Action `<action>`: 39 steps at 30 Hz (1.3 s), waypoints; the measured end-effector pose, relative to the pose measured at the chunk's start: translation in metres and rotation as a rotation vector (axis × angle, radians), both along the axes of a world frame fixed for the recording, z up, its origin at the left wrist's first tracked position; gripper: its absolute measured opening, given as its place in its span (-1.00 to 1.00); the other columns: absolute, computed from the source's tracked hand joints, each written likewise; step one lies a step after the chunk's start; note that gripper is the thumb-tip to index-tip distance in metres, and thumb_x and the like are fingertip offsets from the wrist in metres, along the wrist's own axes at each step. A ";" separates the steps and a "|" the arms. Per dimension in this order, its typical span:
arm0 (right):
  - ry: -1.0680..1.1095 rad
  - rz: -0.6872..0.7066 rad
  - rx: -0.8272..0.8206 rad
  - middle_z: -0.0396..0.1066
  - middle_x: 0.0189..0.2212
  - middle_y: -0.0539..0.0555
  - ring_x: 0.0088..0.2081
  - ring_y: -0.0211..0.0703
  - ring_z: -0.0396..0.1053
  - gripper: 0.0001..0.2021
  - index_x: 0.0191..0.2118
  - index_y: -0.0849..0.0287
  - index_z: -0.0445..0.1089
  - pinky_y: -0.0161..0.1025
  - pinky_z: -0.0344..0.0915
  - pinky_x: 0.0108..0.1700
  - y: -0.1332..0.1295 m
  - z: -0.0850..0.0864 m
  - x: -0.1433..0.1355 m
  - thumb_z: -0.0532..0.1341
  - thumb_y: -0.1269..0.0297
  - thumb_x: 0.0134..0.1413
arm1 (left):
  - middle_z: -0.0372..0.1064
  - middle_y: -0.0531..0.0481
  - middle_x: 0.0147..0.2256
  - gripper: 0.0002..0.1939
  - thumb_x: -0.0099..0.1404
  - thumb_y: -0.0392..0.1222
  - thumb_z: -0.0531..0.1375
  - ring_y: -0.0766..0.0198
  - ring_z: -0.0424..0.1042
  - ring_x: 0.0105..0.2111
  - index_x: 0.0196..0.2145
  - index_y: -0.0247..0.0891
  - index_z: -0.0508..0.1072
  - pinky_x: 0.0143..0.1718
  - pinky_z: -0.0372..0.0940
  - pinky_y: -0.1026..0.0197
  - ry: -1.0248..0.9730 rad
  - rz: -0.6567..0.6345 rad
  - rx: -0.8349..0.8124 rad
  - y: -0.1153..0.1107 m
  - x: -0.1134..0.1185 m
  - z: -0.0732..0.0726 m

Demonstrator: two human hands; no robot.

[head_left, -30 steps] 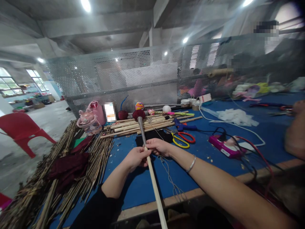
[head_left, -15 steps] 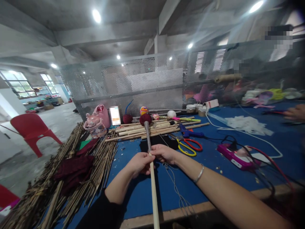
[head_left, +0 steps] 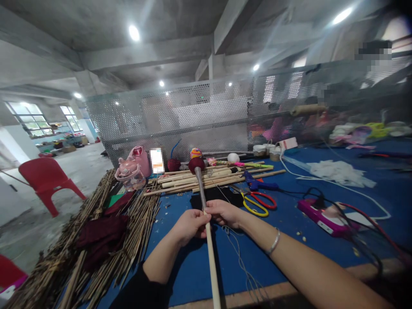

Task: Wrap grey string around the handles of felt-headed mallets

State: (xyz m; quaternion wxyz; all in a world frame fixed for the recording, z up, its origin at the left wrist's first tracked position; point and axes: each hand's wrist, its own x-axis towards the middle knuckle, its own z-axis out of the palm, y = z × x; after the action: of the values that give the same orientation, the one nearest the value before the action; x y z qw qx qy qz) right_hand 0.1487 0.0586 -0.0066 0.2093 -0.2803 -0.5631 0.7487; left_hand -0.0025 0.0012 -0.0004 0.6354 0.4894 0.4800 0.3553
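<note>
My left hand [head_left: 189, 226] and my right hand [head_left: 224, 212] both grip a long pale wooden stick [head_left: 212, 265] that points away from me over the blue table [head_left: 283, 223]. Beyond my fingers the stick is wrapped in grey thread up to a dark red ball [head_left: 196, 164] at its far end. A loose grey thread [head_left: 240, 262] hangs from my right hand across the table toward me. A silver bracelet [head_left: 274, 243] sits on my right wrist.
Plain sticks [head_left: 206, 177] lie in a row behind the ball. Thin dark twigs [head_left: 96, 249] with dark red cloth [head_left: 103, 234] fill the left. Yellow and red scissors [head_left: 257, 201], a blue glue gun [head_left: 259, 184], a pink device [head_left: 317, 214], white stuffing [head_left: 337, 171] and a pink bottle [head_left: 131, 167] stand around.
The view has shifted a little to the left and up. Both hands keep their grip on the stick at the same place. The other person's arm at the right edge is gone from view.
</note>
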 end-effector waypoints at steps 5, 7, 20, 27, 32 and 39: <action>0.084 0.022 -0.033 0.07 -0.70 -0.18 -0.75 -0.54 -0.25 -0.73 -0.44 0.22 0.14 -0.48 -0.35 -0.75 0.000 -0.003 -0.001 0.21 0.16 -0.08 | 0.39 -0.08 -0.47 -0.69 0.01 -0.04 0.21 0.38 0.38 -0.54 -0.38 -0.35 0.37 -0.55 0.23 0.38 -0.137 -0.048 -0.109 -0.005 0.001 0.008; 0.087 0.008 -0.011 0.04 -0.71 -0.19 -0.74 -0.53 -0.23 -0.74 -0.43 0.22 0.14 -0.49 -0.34 -0.75 -0.001 -0.006 -0.003 0.21 0.17 -0.08 | 0.37 -0.07 -0.53 -0.68 0.01 -0.01 0.20 0.40 0.34 -0.62 -0.44 -0.36 0.36 -0.64 0.17 0.39 -0.060 -0.035 -0.104 -0.005 0.001 0.007; 0.065 -0.041 0.052 0.11 -0.75 -0.17 -0.79 -0.53 -0.18 -0.75 -0.44 0.23 0.18 -0.47 -0.31 -0.77 0.003 -0.008 -0.004 0.21 0.15 -0.10 | 0.37 -0.03 -0.52 -0.71 0.00 -0.05 0.20 0.37 0.35 -0.60 -0.40 -0.33 0.32 -0.60 0.21 0.36 -0.036 -0.047 -0.056 -0.005 0.005 0.005; -0.024 -0.124 0.123 0.06 -0.79 -0.18 -0.81 -0.51 -0.17 -0.75 -0.47 0.24 0.21 -0.44 -0.30 -0.79 0.004 -0.013 -0.010 0.21 0.15 -0.11 | 0.15 0.14 -0.77 -0.66 -0.02 0.05 0.19 0.45 0.13 -0.79 -0.60 -0.27 0.20 -0.75 0.00 0.39 0.389 0.110 0.240 -0.002 0.000 -0.002; 0.097 -0.103 0.038 -0.03 -0.77 -0.22 -0.77 -0.52 -0.24 -0.74 -0.42 0.22 0.20 -0.47 -0.33 -0.76 0.005 -0.011 -0.005 0.22 0.14 -0.09 | 0.17 0.11 -0.77 -0.61 0.03 0.13 0.14 0.47 0.11 -0.79 -0.61 -0.28 0.21 -0.74 -0.03 0.40 0.143 0.020 0.159 0.000 -0.001 -0.001; 0.096 -0.045 0.002 0.08 -0.74 -0.18 -0.76 -0.53 -0.17 -0.72 -0.43 0.23 0.17 -0.49 -0.33 -0.76 0.006 -0.012 -0.004 0.23 0.13 -0.11 | 0.34 -0.01 -0.54 -0.69 0.04 0.01 0.16 0.49 0.21 -0.68 -0.46 -0.34 0.34 -0.69 0.06 0.42 -0.090 -0.048 -0.045 -0.001 0.004 0.000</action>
State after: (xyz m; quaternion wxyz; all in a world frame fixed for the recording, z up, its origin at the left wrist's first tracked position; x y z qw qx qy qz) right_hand 0.1447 0.0648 -0.0186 0.2532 -0.2566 -0.5469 0.7556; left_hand 0.0010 0.0004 0.0001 0.6754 0.4700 0.4470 0.3508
